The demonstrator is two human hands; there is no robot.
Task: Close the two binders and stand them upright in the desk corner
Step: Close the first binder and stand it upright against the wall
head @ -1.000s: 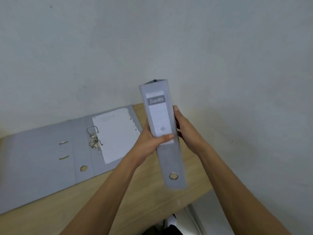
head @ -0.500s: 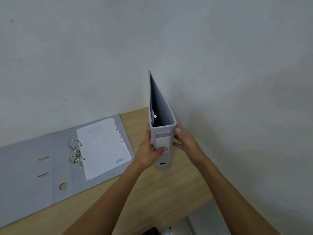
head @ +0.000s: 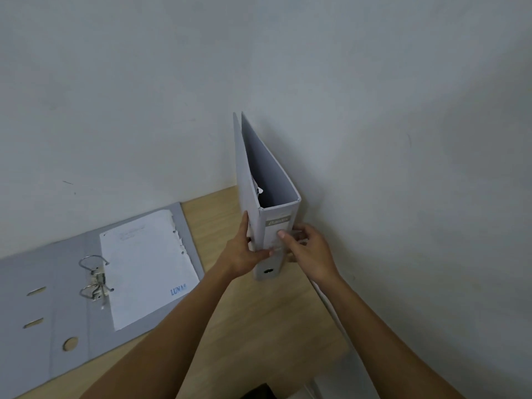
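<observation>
A head-worn camera looks down at a light wooden desk (head: 253, 318) set into the corner of two pale grey walls (head: 374, 110). Near the centre of the frame, a closed pale grey lever-arch binder (head: 247, 180) stands upright on the desk in the corner, spine facing the viewer, with a printed label and a round finger hole low on the spine. Its right cover lies close beside the right-hand wall. The left hand (head: 244, 254) grips the binder's left cover, thumb laid across the spine. The right hand (head: 308, 251) wraps loosely round the binder's right edge, fingers curled, fingertips touching the spine label. In the lower left of the frame, a second grey binder (head: 43, 298) lies flat and open on the desk, well apart from the first, its metal ring mechanism (head: 95, 280) standing up. A white punched sheet of paper (head: 149, 269) with blue lettering near its bottom corner rests on its right half.
</observation>
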